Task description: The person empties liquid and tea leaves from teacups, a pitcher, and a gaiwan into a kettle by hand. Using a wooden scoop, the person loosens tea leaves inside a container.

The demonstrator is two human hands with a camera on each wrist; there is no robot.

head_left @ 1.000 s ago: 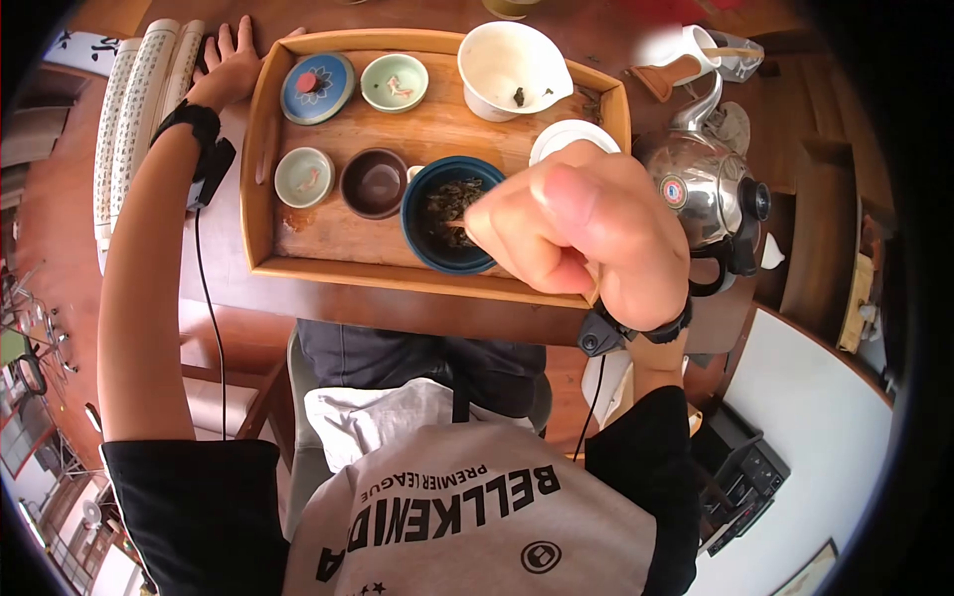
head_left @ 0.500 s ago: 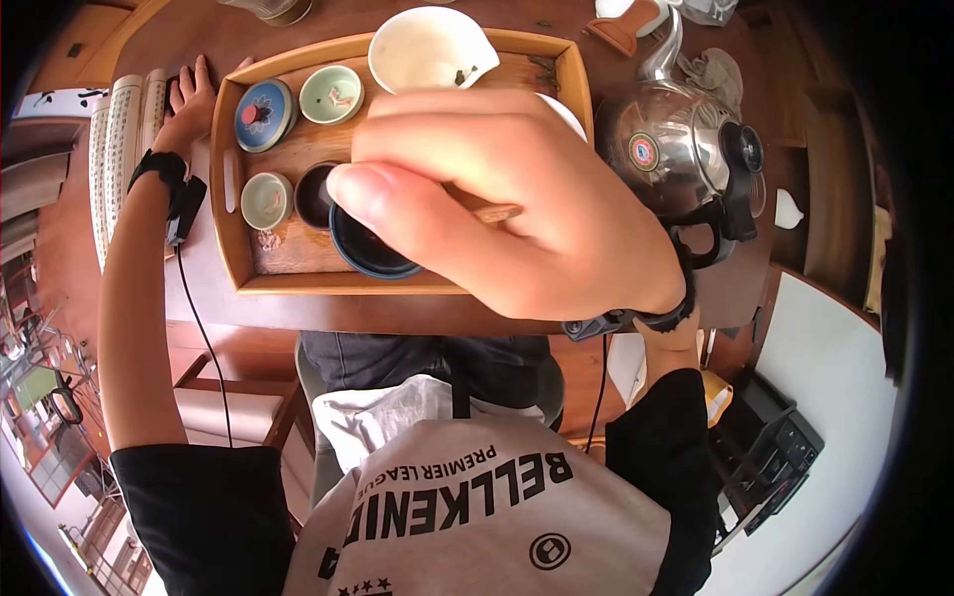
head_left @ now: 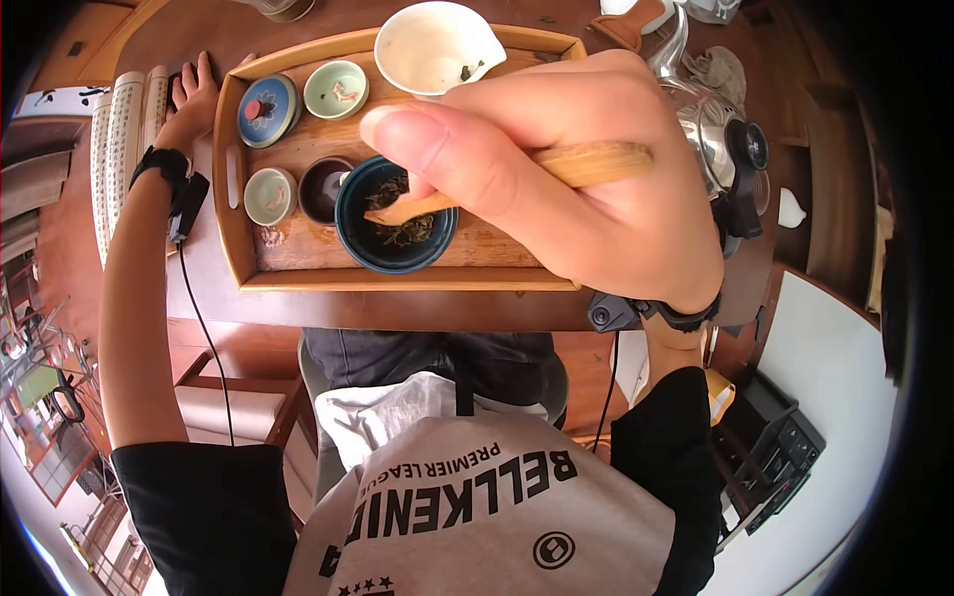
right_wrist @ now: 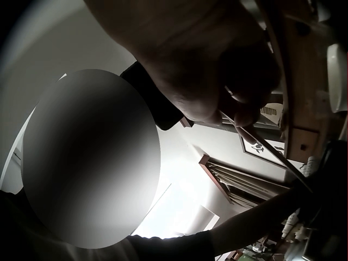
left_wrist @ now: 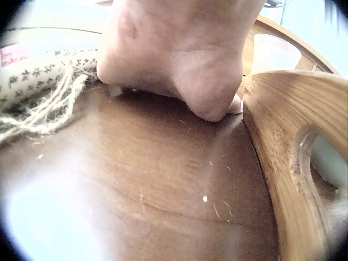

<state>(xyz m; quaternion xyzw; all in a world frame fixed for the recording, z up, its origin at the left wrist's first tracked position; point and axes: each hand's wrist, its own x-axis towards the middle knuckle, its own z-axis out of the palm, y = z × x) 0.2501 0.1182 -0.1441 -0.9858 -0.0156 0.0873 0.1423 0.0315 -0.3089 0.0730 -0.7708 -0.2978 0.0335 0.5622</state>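
In the head view my right hand (head_left: 586, 179) pinches a wooden scoop (head_left: 422, 207), its tip inside a dark blue bowl (head_left: 397, 260) with dried leaves (head_left: 409, 231). The right wrist view is dark and shows the hand (right_wrist: 217, 70) holding the thin stick-like tool. My left hand (head_left: 192, 102) lies on the table between the tray's left side and some rolled mats, fingers spread. In the left wrist view the heel of that hand (left_wrist: 179, 49) rests on the wood beside the tray's handle end (left_wrist: 288, 125); its fingers are hidden there.
The wooden tray (head_left: 397, 282) also holds a white pouring bowl (head_left: 432, 45), a blue lid (head_left: 266, 111), a green cup (head_left: 336, 89), a pale cup (head_left: 269, 196) and a brown cup (head_left: 323, 189). Right of it stands a metal kettle (head_left: 701, 114); printed rolls (head_left: 127, 159) lie left.
My right hand moved left, then drew back to the right and turned, bringing the scoop into view over the leaves. The head view shifted. The left hand stayed on the table.
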